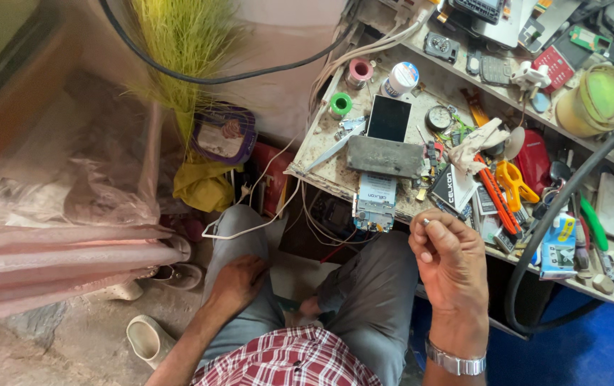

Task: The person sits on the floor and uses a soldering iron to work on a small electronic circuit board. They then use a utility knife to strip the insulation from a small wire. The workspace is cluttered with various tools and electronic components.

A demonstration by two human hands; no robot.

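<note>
Grey-trousered knee bears the left hand (239, 282) (fingers spread); right hand (450, 261) pinches a small metal bit (425, 222) beside the opened phone (374, 202).

The tiny silver thing (425, 222) pinched in the right hand (450, 261) is too small to tell what it is. At 12 o'clock, the green grass broom (185, 43) is cut off by the top edge. At 3 o'clock, the thick black hose (557, 207) runs off the right edge.

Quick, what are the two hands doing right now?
Left hand: open, resting on the left knee.
Right hand: closed, pinching a tiny metal part.
</note>
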